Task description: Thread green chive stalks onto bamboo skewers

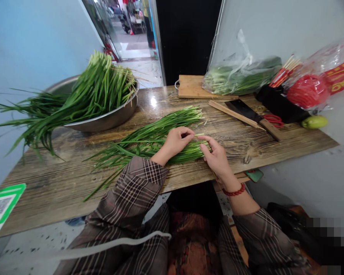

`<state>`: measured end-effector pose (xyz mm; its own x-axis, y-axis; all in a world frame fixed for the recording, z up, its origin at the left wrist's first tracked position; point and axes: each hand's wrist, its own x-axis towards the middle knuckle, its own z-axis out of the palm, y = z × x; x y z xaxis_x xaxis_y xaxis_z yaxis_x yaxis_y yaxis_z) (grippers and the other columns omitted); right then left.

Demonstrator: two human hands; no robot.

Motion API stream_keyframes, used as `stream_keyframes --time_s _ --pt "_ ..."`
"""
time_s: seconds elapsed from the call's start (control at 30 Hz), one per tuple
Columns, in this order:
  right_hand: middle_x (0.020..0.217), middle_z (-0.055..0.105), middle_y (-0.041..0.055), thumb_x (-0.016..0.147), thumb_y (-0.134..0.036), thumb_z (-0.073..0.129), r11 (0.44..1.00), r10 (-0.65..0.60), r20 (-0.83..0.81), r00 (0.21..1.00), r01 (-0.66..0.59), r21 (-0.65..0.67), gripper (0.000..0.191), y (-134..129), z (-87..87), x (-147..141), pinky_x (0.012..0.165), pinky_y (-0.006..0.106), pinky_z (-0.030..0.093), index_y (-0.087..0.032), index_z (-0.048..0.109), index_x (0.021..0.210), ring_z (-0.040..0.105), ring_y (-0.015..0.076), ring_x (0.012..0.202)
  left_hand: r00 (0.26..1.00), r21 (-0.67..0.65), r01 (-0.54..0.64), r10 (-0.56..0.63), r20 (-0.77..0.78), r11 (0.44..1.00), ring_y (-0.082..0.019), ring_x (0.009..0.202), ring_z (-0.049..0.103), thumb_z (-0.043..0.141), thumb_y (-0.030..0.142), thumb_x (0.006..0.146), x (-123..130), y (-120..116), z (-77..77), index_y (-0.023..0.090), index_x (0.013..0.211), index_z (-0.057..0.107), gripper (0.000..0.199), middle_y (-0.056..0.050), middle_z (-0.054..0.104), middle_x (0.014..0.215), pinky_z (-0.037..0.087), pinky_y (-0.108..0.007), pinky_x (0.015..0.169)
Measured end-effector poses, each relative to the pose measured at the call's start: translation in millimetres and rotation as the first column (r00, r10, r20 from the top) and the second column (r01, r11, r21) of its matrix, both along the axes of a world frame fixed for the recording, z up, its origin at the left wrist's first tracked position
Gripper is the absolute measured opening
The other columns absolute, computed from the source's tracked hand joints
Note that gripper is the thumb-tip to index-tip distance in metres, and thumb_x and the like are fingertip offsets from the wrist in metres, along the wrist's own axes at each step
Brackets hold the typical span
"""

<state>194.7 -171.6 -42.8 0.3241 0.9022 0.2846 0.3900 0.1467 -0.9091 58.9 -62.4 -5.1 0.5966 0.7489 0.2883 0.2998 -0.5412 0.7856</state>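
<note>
Two loose bunches of garlic chives lie on the wooden table, their pale cut ends pointing right. My left hand (pixel 176 140) rests over the nearer bunch (pixel 187 153), thumb and forefinger pinched on a thin pale chive stalk (pixel 200 135). Close on the right, my right hand (pixel 218 157) has its curled forefinger and thumb at the same stalk's end, beside the pale ends of the bunch. Behind my hands lies the farther bunch (pixel 172 119), touched by neither hand. Part of the nearer bunch is hidden under my left hand.
A metal basin (pixel 100 125) heaped with chives (pixel 103 86) stands back left. Back right are a cutting board (pixel 190 86), bagged greens (pixel 240 78), wooden sticks (pixel 235 114), a cleaver (pixel 245 110), red-handled scissors (pixel 273 120) and a green fruit (pixel 314 122). A QR-code card (pixel 5 206) lies front left.
</note>
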Motion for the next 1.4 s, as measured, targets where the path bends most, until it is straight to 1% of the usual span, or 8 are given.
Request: stream_keyframes --time_s 0.2,0.67,0.8,0.93,1.07,1.2,1.33,1.4 --pt "0.103 0.067 0.0057 0.089 -0.030 0.048 1.000 -0.003 0.005 1.000 0.003 0.005 0.032 -0.4 2.4 -0.9 0.063 0.029 0.051 -0.022 0.062 0.117 0.064 0.0192 0.083 1.000 0.005 -0.019 0.019 0.013 1.000 -0.014 0.072 0.061 0.058 0.020 0.078 0.1 0.3 -0.7 0.014 0.078 0.071 0.014 -0.003 0.070 0.077 0.046 -0.026 0.071" --pt "0.101 0.066 0.0061 0.089 -0.030 0.048 1.000 -0.016 -0.001 1.000 0.016 0.000 0.031 -1.1 1.6 -0.9 0.066 0.030 0.051 -0.022 0.061 0.116 0.063 0.0191 0.084 0.999 -0.023 -0.027 0.028 0.038 0.999 -0.013 0.070 0.059 0.059 0.021 0.078 -1.1 0.2 -1.2 0.014 0.079 0.071 0.013 -0.003 0.070 0.078 0.045 -0.025 0.068" --pt "0.099 0.065 0.0065 0.087 -0.030 0.050 0.999 -0.037 -0.022 0.999 0.037 0.021 0.031 0.8 -1.9 -1.3 0.063 0.029 0.050 -0.022 0.059 0.116 0.061 0.0176 0.079 1.000 0.013 -0.011 0.011 0.027 1.000 -0.014 0.073 0.060 0.059 0.019 0.078 -1.4 -0.5 -0.1 0.015 0.077 0.070 0.012 -0.003 0.070 0.079 0.045 -0.026 0.071" --pt "0.094 0.064 0.0060 0.086 -0.029 0.052 0.998 -0.063 -0.051 0.997 0.065 0.024 0.044 0.6 -2.4 -2.4 0.060 0.029 0.049 -0.021 0.048 0.129 0.059 0.0158 0.070 0.999 0.033 0.005 -0.006 0.031 0.999 -0.014 0.074 0.060 0.059 0.018 0.078 -1.3 -0.4 -0.3 0.016 0.075 0.070 0.011 -0.003 0.069 0.076 0.045 -0.026 0.071" --pt "0.100 0.064 0.0069 0.087 -0.029 0.050 0.998 -0.049 -0.020 0.999 0.050 0.030 0.049 -0.2 -1.0 -2.2 0.061 0.029 0.049 -0.024 0.045 0.135 0.060 0.0161 0.072 0.997 0.059 0.062 -0.064 0.044 0.996 -0.014 0.074 0.061 0.059 0.016 0.078 -0.8 -1.4 -0.7 0.016 0.073 0.069 0.011 -0.003 0.068 0.074 0.046 -0.026 0.074" --pt "0.100 0.065 0.0062 0.087 -0.030 0.049 0.999 -0.039 0.010 0.999 0.039 0.022 0.033 1.0 -2.6 -0.4 0.059 0.027 0.048 -0.023 0.056 0.119 0.059 0.0159 0.073 0.987 0.057 0.162 -0.163 0.016 0.985 -0.015 0.076 0.061 0.059 0.017 0.080 -1.0 -5.2 0.1 0.015 0.075 0.070 0.013 -0.004 0.068 0.076 0.046 -0.026 0.075" --pt "0.090 0.064 0.0036 0.087 -0.032 0.050 0.998 -0.054 0.008 0.999 0.054 -0.019 0.023 2.3 -5.3 0.6 0.053 0.024 0.044 -0.020 0.059 0.104 0.056 0.0127 0.063 0.949 0.008 0.313 -0.312 -0.048 0.950 -0.016 0.081 0.063 0.056 0.024 0.084 -5.6 -3.6 3.7 0.015 0.081 0.072 0.018 -0.006 0.071 0.084 0.047 -0.027 0.077" --pt "0.087 0.063 0.0024 0.088 -0.032 0.050 0.998 -0.059 0.005 0.998 0.059 -0.016 0.023 2.9 -5.9 0.6 0.051 0.023 0.042 -0.020 0.059 0.104 0.053 0.0112 0.058 0.952 0.027 0.301 -0.298 -0.067 0.953 -0.017 0.083 0.064 0.055 0.027 0.085 -8.8 3.1 6.0 0.016 0.083 0.072 0.021 -0.007 0.071 0.087 0.047 -0.028 0.079"
